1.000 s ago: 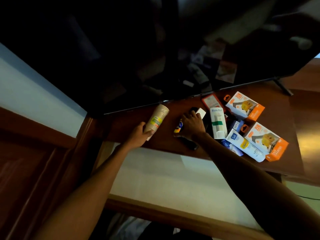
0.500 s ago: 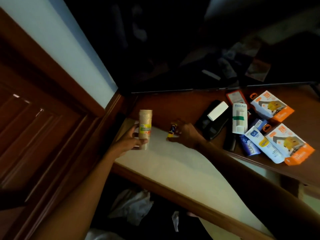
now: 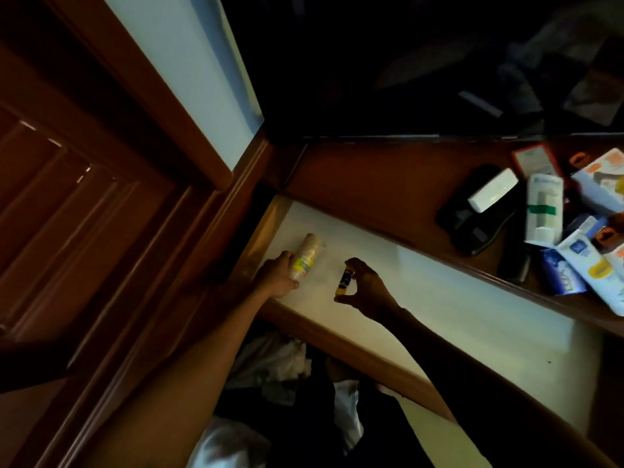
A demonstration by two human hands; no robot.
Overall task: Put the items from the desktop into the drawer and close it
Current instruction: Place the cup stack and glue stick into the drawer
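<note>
The drawer (image 3: 456, 305) is pulled out, its pale bottom bare under my hands. My left hand (image 3: 275, 276) grips a tan cylindrical stack of paper cups (image 3: 307, 253), low in the drawer's far left corner. My right hand (image 3: 366, 287) pinches a small blue and yellow tube (image 3: 343, 282) between thumb and fingers just above the drawer bottom. On the wooden desktop (image 3: 388, 184) at the right lie a black pouch (image 3: 472, 214), a white box (image 3: 493, 194), a green-banded box (image 3: 543, 207), blue and white tubes (image 3: 587, 275) and orange boxes (image 3: 604, 177).
A dark television screen (image 3: 422, 62) stands at the back of the desktop. A wooden door and frame (image 3: 84, 197) fill the left side. The drawer's wooden front rail (image 3: 337, 336) runs below my wrists. Crumpled white cloth (image 3: 270, 363) lies on the floor beneath.
Both hands have carried their items off the desktop and down into the drawer's left end. The view has swung left and down.
</note>
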